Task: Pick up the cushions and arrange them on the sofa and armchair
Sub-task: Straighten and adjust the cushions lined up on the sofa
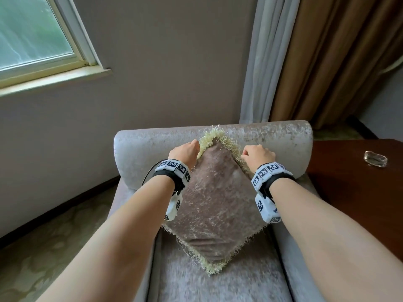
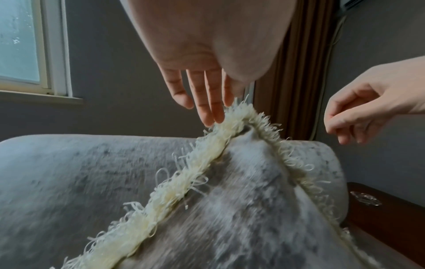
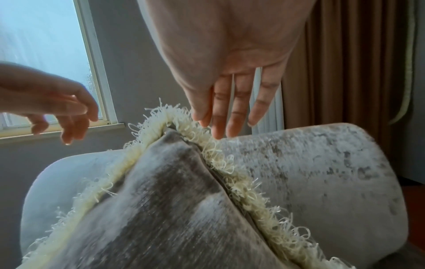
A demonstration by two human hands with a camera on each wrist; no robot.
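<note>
As the cushion [image 1: 214, 199] stood on its corner against the armchair [image 1: 281, 136] back, left hand [image 1: 185, 151] and right hand [image 1: 258, 155], fingers relaxed, steadied its fringed peak between them.

The cushion [image 1: 214, 197] hides its own back; its lower corners are cut off in both wrist views, blurred.

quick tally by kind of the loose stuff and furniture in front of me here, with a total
Taupe velvet cushion with cream fringe: 1
Pale grey velvet armchair: 1
Dark wooden side table: 1
Clear glass dish on the table: 1
Total: 4
</note>
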